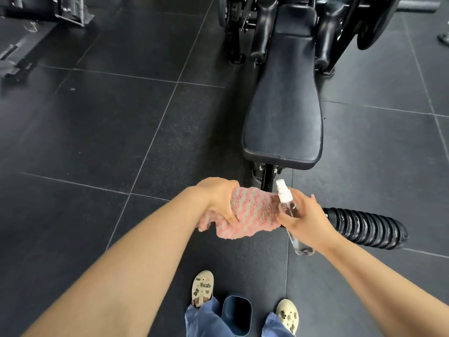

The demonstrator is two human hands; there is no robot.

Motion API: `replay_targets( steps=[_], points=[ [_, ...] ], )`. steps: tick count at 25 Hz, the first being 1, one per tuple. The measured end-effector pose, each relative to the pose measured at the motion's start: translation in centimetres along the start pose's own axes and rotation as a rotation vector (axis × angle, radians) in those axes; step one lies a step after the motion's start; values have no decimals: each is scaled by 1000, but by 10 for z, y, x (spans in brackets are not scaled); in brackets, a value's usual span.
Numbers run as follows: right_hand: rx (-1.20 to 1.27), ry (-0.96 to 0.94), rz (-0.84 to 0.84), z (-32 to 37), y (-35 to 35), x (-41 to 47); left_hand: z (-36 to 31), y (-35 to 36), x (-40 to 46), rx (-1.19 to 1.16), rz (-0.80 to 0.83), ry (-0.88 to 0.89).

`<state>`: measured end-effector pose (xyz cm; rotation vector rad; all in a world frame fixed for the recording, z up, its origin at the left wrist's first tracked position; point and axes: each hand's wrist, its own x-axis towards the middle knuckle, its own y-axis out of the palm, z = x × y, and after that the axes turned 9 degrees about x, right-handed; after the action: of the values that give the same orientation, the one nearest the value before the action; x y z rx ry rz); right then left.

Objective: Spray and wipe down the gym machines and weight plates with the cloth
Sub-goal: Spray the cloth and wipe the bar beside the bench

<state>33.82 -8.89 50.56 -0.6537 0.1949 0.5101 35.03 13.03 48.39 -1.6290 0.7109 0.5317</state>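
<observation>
Pink-and-grey terry cloth [250, 212] is bunched in my left hand [218, 200], fingers curled round it, just in front of the black padded bench [284, 105]. My right hand [306, 220] grips a clear spray bottle [289, 205], its white nozzle up and touching the cloth. A ribbed black roller [364, 227] lies beyond my right wrist, above the dark rubber floor [97, 142].

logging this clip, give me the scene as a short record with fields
place: gym floor of dark tiles
left hand: grips the cloth
right hand: holds the spray bottle, nozzle up
cloth: pink and grey, bunched, touching the bottle
bench: black padded, ahead of the hands, not touched
roller: black ribbed, right of the hands
feet: pale clogs, dark bin between them
</observation>
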Motion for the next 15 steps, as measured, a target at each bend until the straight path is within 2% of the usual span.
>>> replay_targets(
  steps=[3,4,5,6,7,9,11,13,15],
  points=[
    [-91,54,-61,-18,-9,-2,7,-30,26,-116,497,23],
    [-70,53,-53,-20,-11,-3,6,-34,32,-128,613,23],
    [-15,54,-45,-20,-11,-3,6,-36,33,-140,662,24],
    [63,65,-46,-20,-11,-3,5,-36,32,-143,645,28],
    [137,75,-54,-20,-10,-3,5,-32,29,-147,569,34],
    [205,74,-91,-23,-10,-1,4,-18,16,-143,305,35],
    [223,73,-116,-28,-10,0,-3,5,-3,-33,-75,12],
    [232,71,-105,-30,-10,-2,-13,47,-10,252,-556,-71],
    [240,68,-74,-32,-12,-3,-25,85,-11,376,-838,-185]
  ],
)
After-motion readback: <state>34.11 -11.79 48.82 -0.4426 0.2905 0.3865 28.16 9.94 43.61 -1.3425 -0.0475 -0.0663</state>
